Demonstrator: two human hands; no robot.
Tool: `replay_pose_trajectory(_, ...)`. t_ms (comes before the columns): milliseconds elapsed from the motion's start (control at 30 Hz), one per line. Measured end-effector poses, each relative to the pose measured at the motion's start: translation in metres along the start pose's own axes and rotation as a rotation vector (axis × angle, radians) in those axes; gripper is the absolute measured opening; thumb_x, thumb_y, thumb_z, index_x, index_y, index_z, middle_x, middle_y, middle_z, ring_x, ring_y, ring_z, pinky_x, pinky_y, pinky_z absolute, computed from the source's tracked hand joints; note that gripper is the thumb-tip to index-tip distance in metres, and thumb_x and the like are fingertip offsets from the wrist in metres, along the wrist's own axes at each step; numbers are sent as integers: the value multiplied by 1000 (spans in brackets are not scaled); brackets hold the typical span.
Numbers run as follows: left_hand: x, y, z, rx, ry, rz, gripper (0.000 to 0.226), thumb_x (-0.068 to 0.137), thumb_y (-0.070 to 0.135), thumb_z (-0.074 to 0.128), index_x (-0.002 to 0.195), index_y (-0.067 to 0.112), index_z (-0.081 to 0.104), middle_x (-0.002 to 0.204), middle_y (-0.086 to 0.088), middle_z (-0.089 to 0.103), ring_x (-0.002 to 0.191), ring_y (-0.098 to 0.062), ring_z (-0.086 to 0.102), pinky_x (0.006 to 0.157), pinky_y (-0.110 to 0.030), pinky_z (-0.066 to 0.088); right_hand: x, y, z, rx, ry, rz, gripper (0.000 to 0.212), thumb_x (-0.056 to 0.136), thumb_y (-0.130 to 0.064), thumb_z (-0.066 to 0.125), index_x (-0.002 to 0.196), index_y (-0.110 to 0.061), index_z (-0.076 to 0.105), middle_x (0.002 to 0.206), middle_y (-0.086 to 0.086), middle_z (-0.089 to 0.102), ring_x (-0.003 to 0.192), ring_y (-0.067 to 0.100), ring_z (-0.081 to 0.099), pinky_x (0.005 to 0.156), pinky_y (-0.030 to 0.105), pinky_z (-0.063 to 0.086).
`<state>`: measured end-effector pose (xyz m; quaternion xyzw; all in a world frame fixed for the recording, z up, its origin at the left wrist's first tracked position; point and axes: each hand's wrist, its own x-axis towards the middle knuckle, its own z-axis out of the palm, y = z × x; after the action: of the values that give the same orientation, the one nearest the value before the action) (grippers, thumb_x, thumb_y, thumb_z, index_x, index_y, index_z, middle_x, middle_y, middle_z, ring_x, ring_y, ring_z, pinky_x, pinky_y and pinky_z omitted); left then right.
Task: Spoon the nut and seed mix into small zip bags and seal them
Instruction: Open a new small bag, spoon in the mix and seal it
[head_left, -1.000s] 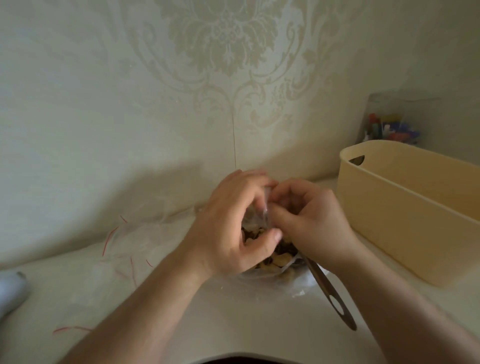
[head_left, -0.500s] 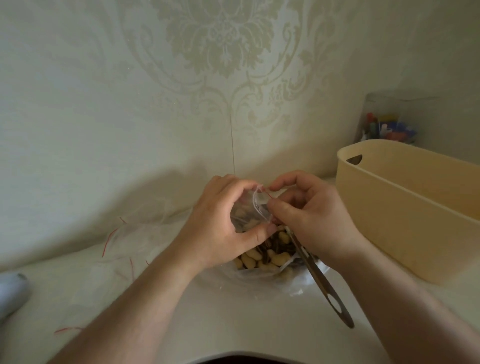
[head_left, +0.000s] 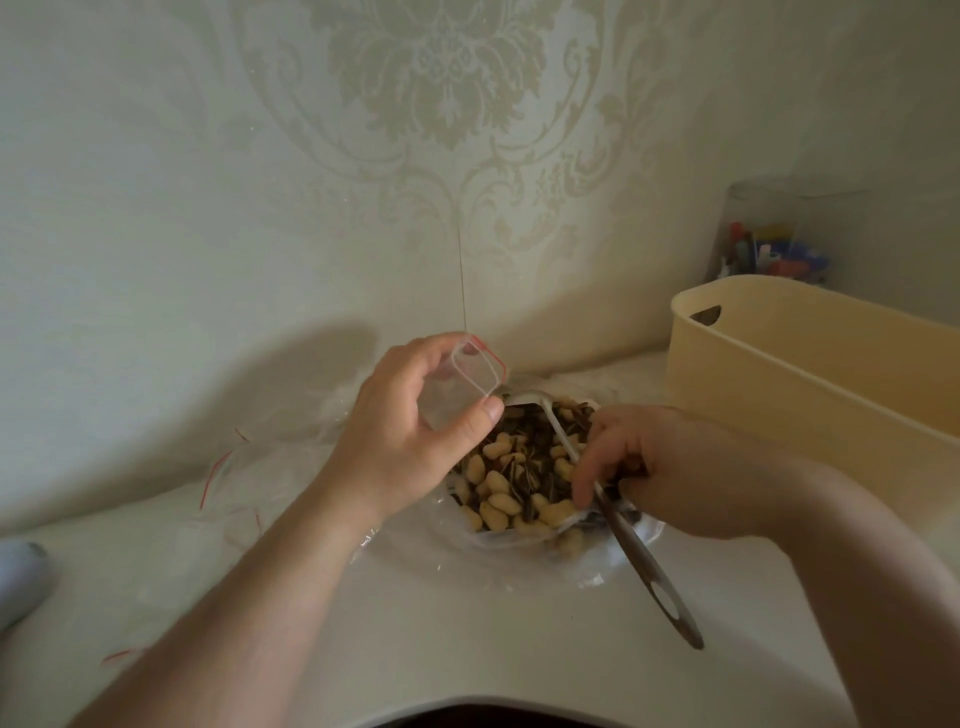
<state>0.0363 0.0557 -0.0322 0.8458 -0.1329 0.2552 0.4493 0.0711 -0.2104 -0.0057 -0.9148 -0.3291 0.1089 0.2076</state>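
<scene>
We find the left hand (head_left: 410, 431) pinching the limp, light zip bag (head_left: 462, 384) open at its rim; the right hand (head_left: 660, 467) grasps the stiff spoon (head_left: 641, 556) handle.

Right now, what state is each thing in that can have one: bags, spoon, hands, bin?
small zip bag: mouth held open, looks empty
left hand: grips the small zip bag, raised off the table
right hand: fingers on the spoon handle
spoon: bowl end in the mix, handle pointing toward the camera
nut and seed mix: in an open clear bag
spare zip bags: lying flat
beige bin: upright, contents hidden
</scene>
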Motion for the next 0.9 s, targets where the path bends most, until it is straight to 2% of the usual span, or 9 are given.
replay_pose_trajectory(67,1,1,-4,-66,-78,-46,52,80,58,71,128,39,63,114,10,71,114,-13,67,102,-45,53,1,1,1,-20,-7,-10,52,90,-3,68,92,-55,73,100,-21,57,91,-2,59,78,19,52)
replay_pose_trajectory(167,2,6,-13,-164,-250,-86,47,79,52,73,123,39,64,111,11,72,108,-12,69,95,-34,52,0,1,3,-28,-40,-18,32,90,-22,77,96,-53,71,101,-18,57,90,0,56,79,20,53)
replay_pose_trajectory(267,4,7,-16,-217,-333,-92,43,77,48,74,119,40,66,104,10,71,102,-13,68,91,-30,49,-1,1,2,17,-7,-27,38,92,-13,72,94,-51,69,96,-13,59,85,6,59,77,25,57)
replay_pose_trajectory(367,5,7,-16,-233,-347,-110,42,77,49,74,118,42,66,104,12,71,100,-12,67,91,-32,49,5,1,5,198,198,-58,45,98,-6,63,95,-51,69,93,-10,65,84,14,65,77,33,60)
replay_pose_trajectory(433,6,8,-18,-246,-361,-119,43,76,49,74,118,40,67,105,14,71,102,-11,67,91,-30,50,17,3,11,185,435,-115,34,102,-17,63,106,-50,69,100,-14,67,94,7,64,82,20,56)
replay_pose_trajectory(500,7,10,-21,-285,-364,-129,45,75,47,74,118,35,68,101,15,70,98,-9,66,87,-25,50,30,6,18,123,587,-170,23,103,-27,61,118,-41,72,103,-14,63,98,4,60,83,15,49)
replay_pose_trajectory(667,8,13,-30,-332,-418,-161,38,73,47,73,111,42,72,107,14,72,109,-10,69,92,-22,53,41,4,19,60,683,-163,25,106,-24,53,120,-21,74,108,-15,68,99,-2,60,87,5,44)
replay_pose_trajectory(800,5,16,-32,-242,-526,-194,45,77,53,73,117,34,69,106,12,73,105,-11,69,91,-30,49,23,-4,4,137,839,-210,22,108,-29,45,111,-22,67,87,-31,57,82,-10,58,69,5,40)
replay_pose_trajectory(900,4,22,-32,-284,-577,-208,41,78,53,71,114,34,69,92,15,69,90,-8,67,73,-21,51,9,-5,-5,65,896,-237,20,109,-39,41,103,-31,58,81,-26,58,77,-3,59,63,14,42)
